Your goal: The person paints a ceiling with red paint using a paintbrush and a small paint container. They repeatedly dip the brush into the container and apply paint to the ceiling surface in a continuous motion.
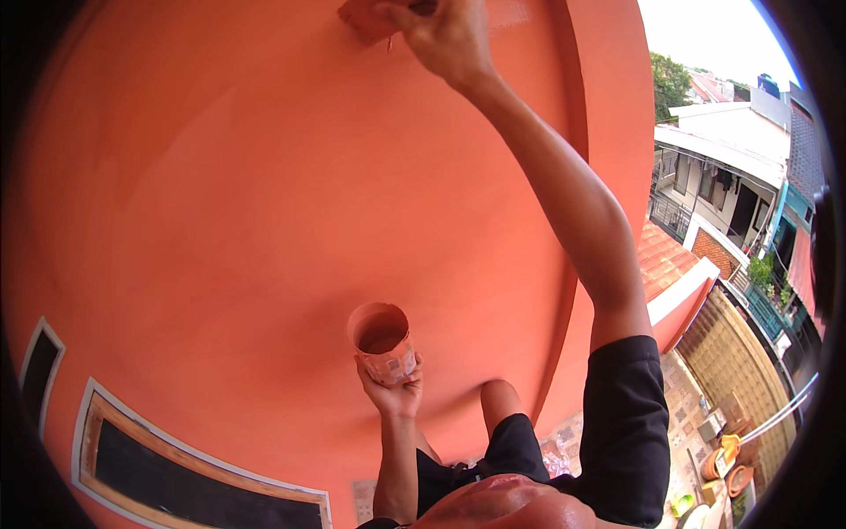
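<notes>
In front of my body, low against the wall, my left hand [397,398] is wrapped round the lower part of a paint cup [384,360]. Orange paint smears its outside, and its round mouth faces up; some paint seems to lie inside. High at the top edge of the view, my raised right hand [449,42] grips a wide, orange-coated paintbrush [363,21]. The brush lies against the orange wall [291,194], and a small drip or strand hangs beneath it. Its handle is mostly hidden by my fingers and the frame edge.
A protruding wall edge [608,132] runs down at the right. Wood-framed windows [207,463] sit at lower left. Far below right are a patterned tile floor [568,434], pots [738,480], a bamboo screen [731,353] and neighbouring houses [731,132].
</notes>
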Motion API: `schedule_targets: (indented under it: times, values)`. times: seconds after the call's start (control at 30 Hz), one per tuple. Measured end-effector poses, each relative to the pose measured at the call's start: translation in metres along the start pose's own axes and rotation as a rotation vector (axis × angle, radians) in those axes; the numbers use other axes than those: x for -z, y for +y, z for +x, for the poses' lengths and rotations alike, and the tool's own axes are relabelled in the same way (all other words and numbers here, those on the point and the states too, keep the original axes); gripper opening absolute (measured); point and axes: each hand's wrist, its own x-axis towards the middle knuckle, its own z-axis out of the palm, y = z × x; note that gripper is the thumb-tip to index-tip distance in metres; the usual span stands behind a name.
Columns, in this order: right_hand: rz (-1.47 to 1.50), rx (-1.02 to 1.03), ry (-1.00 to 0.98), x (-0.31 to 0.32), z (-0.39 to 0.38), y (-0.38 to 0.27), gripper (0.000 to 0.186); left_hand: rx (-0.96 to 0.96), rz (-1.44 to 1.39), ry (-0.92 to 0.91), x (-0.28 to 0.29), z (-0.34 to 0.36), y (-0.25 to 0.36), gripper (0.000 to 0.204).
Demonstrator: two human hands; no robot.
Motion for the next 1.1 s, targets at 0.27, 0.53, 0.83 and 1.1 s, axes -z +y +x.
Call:
schedule_targets:
  times: [0.27,0.53,0.83,1.1]
  values:
    - [-0.472,-0.044,0.482,0.124,0.017,0.080,0.015,-0.005,0.056,0.030,-0.001,-0.002,-0.009,0.063]
    - [-0.605,0.392,0.232,0.009,-0.014,0.006,0.016,-0.038,0.021,0.007,0.003,-0.007,-0.005,0.066]
    - [0.074,0.190,-0.014,-0.146,-0.040,-0.107,0.008,-0.075,0.000,0.048,0.004,-0.016,0.004,0.070]
    - [-0.231,-0.082,0.472,0.038,0.008,0.022,0.023,-0.167,0.018,0.089,0.008,-0.033,0.013,0.065]
